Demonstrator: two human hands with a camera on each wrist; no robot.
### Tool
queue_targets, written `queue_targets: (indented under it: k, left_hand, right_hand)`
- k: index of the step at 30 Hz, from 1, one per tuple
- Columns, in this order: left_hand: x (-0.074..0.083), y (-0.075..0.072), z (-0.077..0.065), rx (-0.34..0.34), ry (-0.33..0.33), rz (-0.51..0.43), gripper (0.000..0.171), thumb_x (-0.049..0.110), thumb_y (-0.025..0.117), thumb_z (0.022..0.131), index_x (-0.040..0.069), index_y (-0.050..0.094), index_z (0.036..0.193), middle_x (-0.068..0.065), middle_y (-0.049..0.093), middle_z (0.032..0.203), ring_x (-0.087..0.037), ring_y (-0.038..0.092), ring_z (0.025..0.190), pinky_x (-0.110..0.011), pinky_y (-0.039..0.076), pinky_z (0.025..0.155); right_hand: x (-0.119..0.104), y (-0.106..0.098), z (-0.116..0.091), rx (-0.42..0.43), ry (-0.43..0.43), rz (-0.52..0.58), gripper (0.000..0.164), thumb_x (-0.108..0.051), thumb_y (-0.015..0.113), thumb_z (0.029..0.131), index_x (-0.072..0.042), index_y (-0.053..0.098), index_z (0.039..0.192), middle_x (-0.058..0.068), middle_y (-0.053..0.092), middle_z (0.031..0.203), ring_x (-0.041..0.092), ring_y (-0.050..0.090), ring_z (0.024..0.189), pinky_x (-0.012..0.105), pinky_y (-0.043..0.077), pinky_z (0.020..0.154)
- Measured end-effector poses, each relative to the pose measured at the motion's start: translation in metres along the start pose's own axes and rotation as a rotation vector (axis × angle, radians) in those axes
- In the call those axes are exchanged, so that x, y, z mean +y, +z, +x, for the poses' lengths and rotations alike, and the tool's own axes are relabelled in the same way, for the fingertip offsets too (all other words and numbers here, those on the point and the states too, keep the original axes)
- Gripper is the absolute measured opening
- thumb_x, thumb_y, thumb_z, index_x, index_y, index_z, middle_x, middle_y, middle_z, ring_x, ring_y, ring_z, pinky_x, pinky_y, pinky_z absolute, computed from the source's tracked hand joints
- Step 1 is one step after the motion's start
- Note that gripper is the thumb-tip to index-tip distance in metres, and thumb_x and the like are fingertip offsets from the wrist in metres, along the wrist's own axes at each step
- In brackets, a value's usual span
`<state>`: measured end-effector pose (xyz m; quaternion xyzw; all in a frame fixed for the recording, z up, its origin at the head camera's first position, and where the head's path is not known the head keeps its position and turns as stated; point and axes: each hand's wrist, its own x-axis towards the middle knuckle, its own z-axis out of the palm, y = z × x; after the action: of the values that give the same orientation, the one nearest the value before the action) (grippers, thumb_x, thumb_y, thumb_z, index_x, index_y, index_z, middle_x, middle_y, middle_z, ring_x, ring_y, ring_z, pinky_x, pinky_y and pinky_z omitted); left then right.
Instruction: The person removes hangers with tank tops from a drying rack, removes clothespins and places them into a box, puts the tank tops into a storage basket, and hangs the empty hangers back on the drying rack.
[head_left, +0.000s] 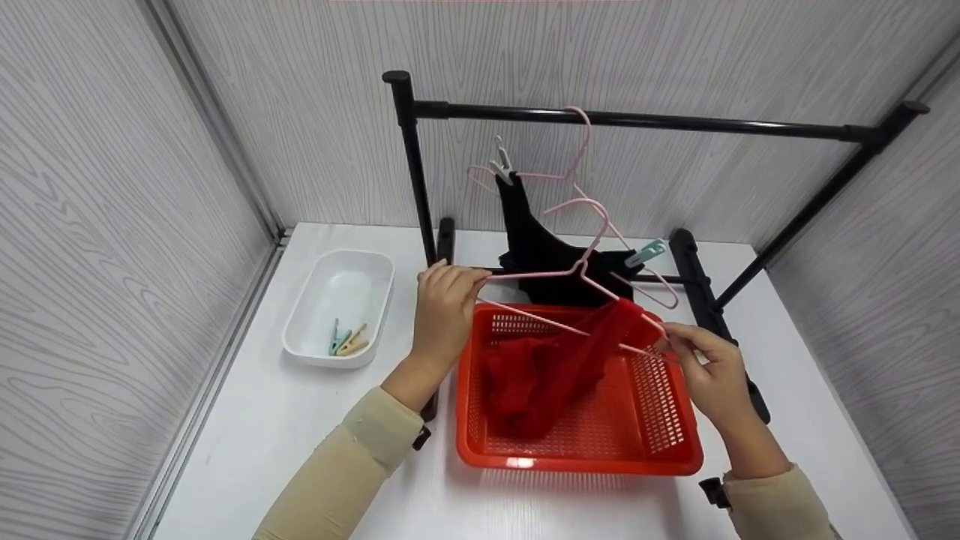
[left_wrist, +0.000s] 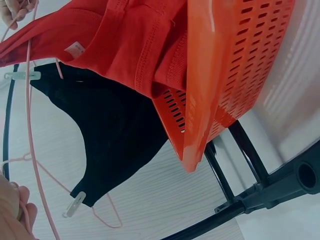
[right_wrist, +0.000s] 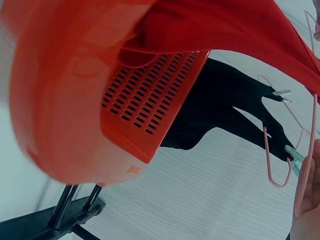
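Far left, on the bench point(head_left: 247, 420): white tray point(head_left: 337, 285), a teal peg point(head_left: 337, 342) and a yellowish peg point(head_left: 351, 345) at its near end. Next, left hand point(head_left: 446, 304), fingers curled, pinching the left end of a pink hanger point(head_left: 582, 268). Behind, black garment point(head_left: 536, 247) on a second pink hanger point(head_left: 544, 176), hooked over the rail of a black rack point(head_left: 712, 124); pale peg point(head_left: 501, 166) at its left strap, green-blue peg point(head_left: 646, 253) at its right. In front, red garment point(head_left: 525, 382): one end looped on the held hanger's right arm, the rest drooping into the red basket point(head_left: 600, 464). Far right, right hand point(head_left: 709, 371), thumb and fingers pinching that hanger's right end, above the basket's right side.
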<state>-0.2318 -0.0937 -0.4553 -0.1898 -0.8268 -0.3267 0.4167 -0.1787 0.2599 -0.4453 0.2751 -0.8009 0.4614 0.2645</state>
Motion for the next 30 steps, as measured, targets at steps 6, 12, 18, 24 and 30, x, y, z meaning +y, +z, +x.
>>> queue_targets:
  k: [6, 12, 18, 24, 30]
  left_hand:
    - [0.001, 0.0, -0.001, 0.029, -0.004, -0.006, 0.016, 0.02, 0.063, 0.098, 0.009, 0.075, 0.098, -0.003, 0.072, 0.09, -0.022, 0.064, 0.091, -0.042, 0.041, 0.106]
    - [0.002, -0.001, -0.001, 0.052, 0.0, -0.011, 0.012, 0.018, 0.067, 0.095, 0.009, 0.075, 0.096, -0.003, 0.072, 0.09, -0.023, 0.065, 0.089, -0.043, 0.043, 0.104]
    - [0.005, 0.0, -0.003, 0.04, 0.011, -0.004, 0.01, 0.016, 0.067, 0.096, 0.01, 0.074, 0.096, -0.003, 0.071, 0.089, -0.024, 0.065, 0.09, -0.041, 0.043, 0.106]
    - [0.004, 0.0, -0.004, 0.041, 0.006, -0.011, 0.011, 0.016, 0.066, 0.097, 0.009, 0.074, 0.097, -0.003, 0.072, 0.09, -0.024, 0.065, 0.091, -0.042, 0.043, 0.105]
    - [0.004, 0.001, -0.005, 0.043, 0.005, -0.013, 0.01, 0.015, 0.066, 0.096, 0.009, 0.074, 0.097, -0.003, 0.072, 0.09, -0.024, 0.065, 0.091, -0.045, 0.045, 0.102]
  right_hand:
    - [0.008, 0.002, -0.002, 0.078, -0.101, -0.189, 0.034, 0.024, 0.065, 0.08, 0.006, 0.072, 0.109, 0.014, 0.072, 0.09, 0.009, 0.069, 0.084, 0.009, 0.05, 0.082]
    - [0.004, 0.002, 0.002, 0.125, -0.199, -0.323, 0.03, 0.017, 0.066, 0.082, 0.003, 0.074, 0.108, 0.011, 0.071, 0.083, 0.021, 0.068, 0.073, 0.007, 0.047, 0.083]
    - [0.0, 0.001, 0.007, 0.149, -0.274, -0.369, 0.025, 0.008, 0.063, 0.085, 0.003, 0.074, 0.107, 0.011, 0.071, 0.081, 0.022, 0.066, 0.067, 0.006, 0.047, 0.079]
    - [-0.011, 0.001, 0.019, 0.164, -0.29, -0.362, 0.022, 0.005, 0.062, 0.086, 0.002, 0.075, 0.104, 0.011, 0.071, 0.082, 0.024, 0.068, 0.068, 0.006, 0.047, 0.078]
    - [-0.021, 0.009, 0.033, 0.183, -0.292, -0.323, 0.024, 0.01, 0.069, 0.082, 0.0, 0.075, 0.103, 0.013, 0.073, 0.089, 0.029, 0.069, 0.08, 0.009, 0.046, 0.089]
